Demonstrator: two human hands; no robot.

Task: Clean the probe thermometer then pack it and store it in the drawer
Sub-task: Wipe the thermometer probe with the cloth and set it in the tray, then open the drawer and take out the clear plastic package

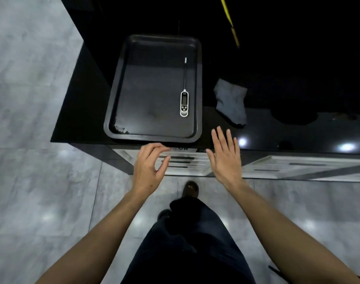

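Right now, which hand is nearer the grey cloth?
The right hand, fingers straight, at the counter edge just below the grey cloth. The left hand, fingers loosely curled, is below the black tray.

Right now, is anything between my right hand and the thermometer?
Nothing visible. The thermometer lies alone in the black tray, past the open right hand. Only the tray's low rim lies between; the grey cloth sits off to the right.

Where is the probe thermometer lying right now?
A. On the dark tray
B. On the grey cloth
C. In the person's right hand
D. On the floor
A: the probe thermometer lies on the right side of the dark tray, with both hands empty and the grey cloth beside the tray.
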